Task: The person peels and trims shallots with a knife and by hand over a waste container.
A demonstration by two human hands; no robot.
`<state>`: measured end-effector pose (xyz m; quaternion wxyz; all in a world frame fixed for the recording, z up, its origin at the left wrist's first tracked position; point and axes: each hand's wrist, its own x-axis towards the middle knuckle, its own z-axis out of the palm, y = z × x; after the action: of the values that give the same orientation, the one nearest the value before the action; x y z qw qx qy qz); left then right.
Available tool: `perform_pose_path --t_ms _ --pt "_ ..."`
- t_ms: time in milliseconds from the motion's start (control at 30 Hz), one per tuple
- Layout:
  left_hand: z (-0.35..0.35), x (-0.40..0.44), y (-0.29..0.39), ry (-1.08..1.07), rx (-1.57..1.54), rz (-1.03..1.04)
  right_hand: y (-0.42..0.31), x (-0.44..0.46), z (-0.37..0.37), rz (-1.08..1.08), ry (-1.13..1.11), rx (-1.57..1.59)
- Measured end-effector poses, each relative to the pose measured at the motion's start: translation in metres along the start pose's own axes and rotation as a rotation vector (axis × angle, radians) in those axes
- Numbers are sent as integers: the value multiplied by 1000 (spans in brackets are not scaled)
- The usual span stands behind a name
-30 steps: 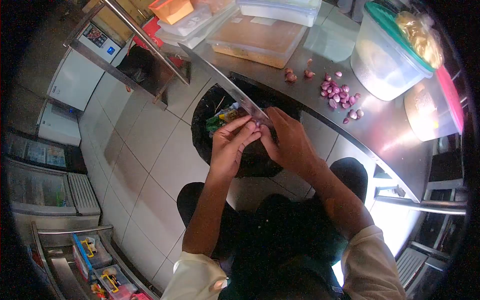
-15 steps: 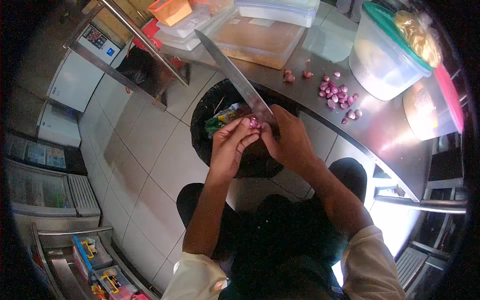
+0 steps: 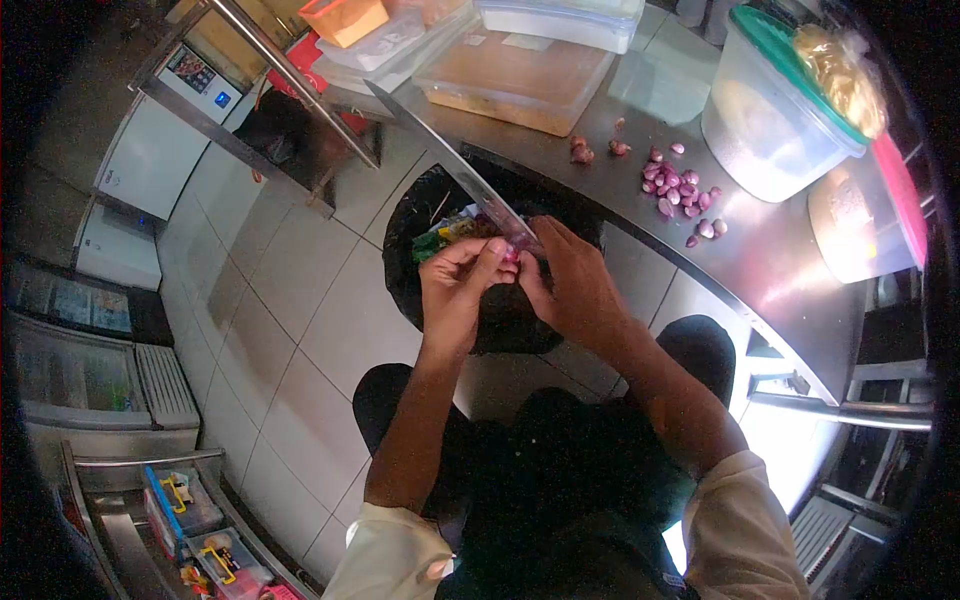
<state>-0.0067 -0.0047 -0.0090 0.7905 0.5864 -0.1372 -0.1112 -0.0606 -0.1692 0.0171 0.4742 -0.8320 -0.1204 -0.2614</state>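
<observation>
Between the fingertips of my left hand (image 3: 458, 290) is a small pinkish shallot (image 3: 512, 255). My right hand (image 3: 572, 280) is closed on a large knife (image 3: 455, 165), its blade slanting up and to the left, with the part near the hand beside the shallot. The handle is hidden in the palm. Both hands are over a black-lined bin (image 3: 400, 270) holding scraps. Several peeled shallots (image 3: 680, 188) lie in a pile on the metal table (image 3: 740, 255), and two browner unpeeled ones (image 3: 581, 150) lie to their left.
At the table's back stand a flat lidded container (image 3: 515, 80) and an orange tub (image 3: 343, 20). A green-lidded bucket (image 3: 770, 120) and a pink-lidded container (image 3: 865, 215) are at the right. The table edge runs close beside my right hand. Toolboxes (image 3: 185, 505) sit lower left.
The knife blade tilted up and then came back down to the left. My left fingers have shifted slightly around the shallot, which shows more than in the earliest frame.
</observation>
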Motion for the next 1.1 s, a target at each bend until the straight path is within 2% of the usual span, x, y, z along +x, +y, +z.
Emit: perform_pose_path --t_ms 67,133,267,333,467,533,667,733,1100 --pt "-1 0 0 -19 -26 -44 1 1 0 -44 45 -12" --pt "0 2 1 -33 -97 -60 2 3 -3 63 -30 5" --pt "3 2 9 -7 -204 -122 -1 5 -5 80 17 30" --pt "4 3 13 -1 -223 -135 -4 6 -9 191 6 44" --pt "0 4 10 0 -242 -141 -3 7 -10 195 33 90" --pt "0 4 9 -5 -223 -138 -3 6 -11 228 -26 121" --pt "-1 2 2 20 -209 -101 -5 4 -8 156 -34 40" --pt "-1 2 2 23 -217 -102 0 3 -2 43 17 53" --pt "1 3 2 22 -225 -89 0 4 -3 21 -7 55"
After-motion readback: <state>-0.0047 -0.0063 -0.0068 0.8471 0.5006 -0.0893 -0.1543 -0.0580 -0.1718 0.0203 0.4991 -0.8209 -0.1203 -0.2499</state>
